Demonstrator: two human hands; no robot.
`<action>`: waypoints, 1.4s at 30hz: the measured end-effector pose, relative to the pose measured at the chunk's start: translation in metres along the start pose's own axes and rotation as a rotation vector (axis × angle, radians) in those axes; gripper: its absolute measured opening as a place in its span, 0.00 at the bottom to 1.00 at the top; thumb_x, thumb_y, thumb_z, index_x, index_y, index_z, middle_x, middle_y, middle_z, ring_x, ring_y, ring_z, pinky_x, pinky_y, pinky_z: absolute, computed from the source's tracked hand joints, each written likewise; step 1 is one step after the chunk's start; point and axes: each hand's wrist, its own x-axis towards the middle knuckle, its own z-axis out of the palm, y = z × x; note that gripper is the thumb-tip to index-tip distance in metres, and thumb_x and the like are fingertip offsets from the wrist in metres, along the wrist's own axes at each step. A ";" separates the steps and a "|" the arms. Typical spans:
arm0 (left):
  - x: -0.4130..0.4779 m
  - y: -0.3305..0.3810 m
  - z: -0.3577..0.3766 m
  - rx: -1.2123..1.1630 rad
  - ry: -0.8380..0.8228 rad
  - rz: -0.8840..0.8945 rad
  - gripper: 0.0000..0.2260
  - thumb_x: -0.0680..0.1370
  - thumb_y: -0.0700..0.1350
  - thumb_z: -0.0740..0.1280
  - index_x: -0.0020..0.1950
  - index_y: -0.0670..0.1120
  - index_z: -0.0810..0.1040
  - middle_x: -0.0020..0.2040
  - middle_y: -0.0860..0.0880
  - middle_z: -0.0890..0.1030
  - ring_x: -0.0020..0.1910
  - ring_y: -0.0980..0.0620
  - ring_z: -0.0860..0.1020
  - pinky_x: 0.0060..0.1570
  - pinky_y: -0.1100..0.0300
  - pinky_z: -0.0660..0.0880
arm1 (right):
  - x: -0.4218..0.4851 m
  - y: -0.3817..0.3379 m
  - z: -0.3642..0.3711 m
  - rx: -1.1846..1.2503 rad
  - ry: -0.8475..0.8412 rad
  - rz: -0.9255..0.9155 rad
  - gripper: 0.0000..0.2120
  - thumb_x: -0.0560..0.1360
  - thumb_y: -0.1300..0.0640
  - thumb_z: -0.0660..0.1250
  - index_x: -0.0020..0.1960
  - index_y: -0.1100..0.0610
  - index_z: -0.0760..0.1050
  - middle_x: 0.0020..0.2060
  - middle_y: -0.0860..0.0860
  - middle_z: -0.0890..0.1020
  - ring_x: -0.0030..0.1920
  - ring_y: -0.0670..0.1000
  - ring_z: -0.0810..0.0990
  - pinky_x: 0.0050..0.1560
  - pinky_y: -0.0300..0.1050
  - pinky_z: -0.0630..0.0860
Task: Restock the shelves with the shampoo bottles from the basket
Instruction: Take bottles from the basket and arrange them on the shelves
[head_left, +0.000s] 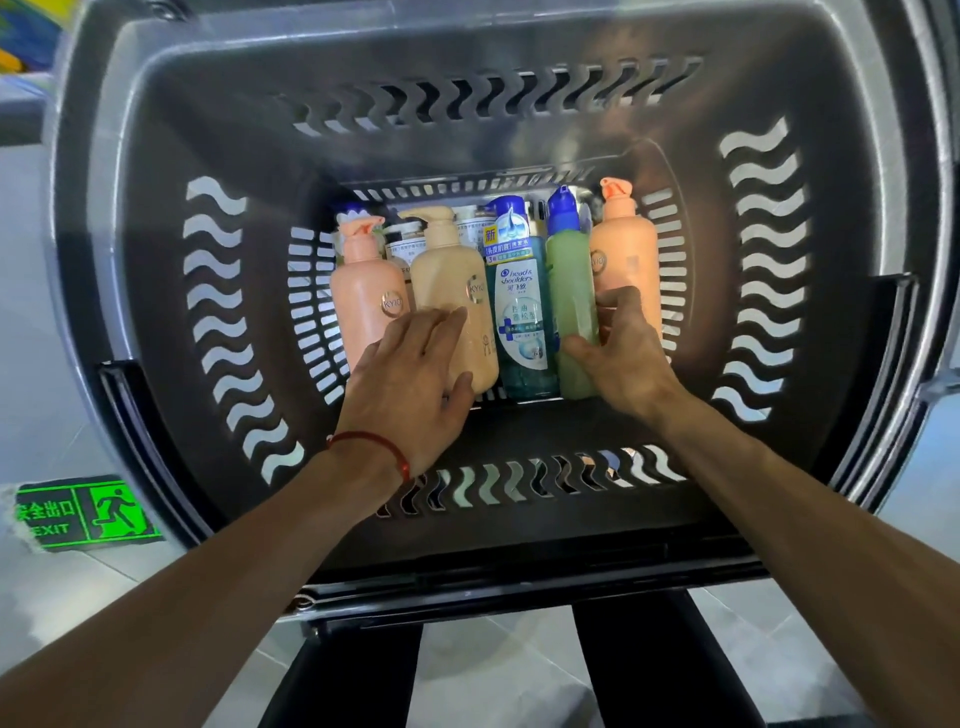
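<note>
A big dark grey plastic basket (171, 291) with wavy slots in its walls holds the shampoo bottles, which lie side by side on its bottom. From the left these are a peach pump bottle marked KYIO (363, 296), a beige KYIO pump bottle (449, 280), a teal head & shoulders bottle (522, 322), a translucent green bottle with a blue cap (569, 275) and another peach KYIO pump bottle (626, 244).

On the floor, a green sign (85, 512) reads EXIT.

The left hand (410, 384) lies on the beige bottle, with its fingers nearly straight and its thumb spread. The right hand (618, 358) grips the green bottle between thumb and curled fingers.

A red cord bracelet (374, 444) circles the left wrist.
</note>
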 end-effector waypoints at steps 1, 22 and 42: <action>0.001 -0.001 -0.001 -0.006 -0.001 -0.001 0.27 0.81 0.52 0.63 0.79 0.47 0.63 0.75 0.48 0.69 0.73 0.47 0.66 0.68 0.45 0.71 | 0.000 0.001 0.000 0.032 -0.004 0.014 0.26 0.79 0.58 0.71 0.72 0.57 0.62 0.57 0.48 0.75 0.57 0.49 0.77 0.45 0.36 0.76; -0.007 0.013 -0.022 -0.203 -0.020 -0.105 0.27 0.83 0.50 0.63 0.81 0.52 0.60 0.74 0.53 0.68 0.72 0.51 0.68 0.66 0.51 0.72 | -0.018 0.000 -0.017 0.124 -0.162 0.046 0.35 0.67 0.55 0.82 0.66 0.54 0.66 0.55 0.45 0.79 0.51 0.41 0.80 0.44 0.28 0.76; 0.051 0.074 0.042 -0.731 -0.196 -0.369 0.39 0.80 0.35 0.68 0.83 0.45 0.47 0.79 0.48 0.60 0.74 0.53 0.64 0.77 0.57 0.59 | -0.031 0.013 -0.049 0.185 0.268 0.023 0.41 0.67 0.50 0.84 0.71 0.54 0.64 0.48 0.38 0.79 0.48 0.35 0.79 0.48 0.33 0.76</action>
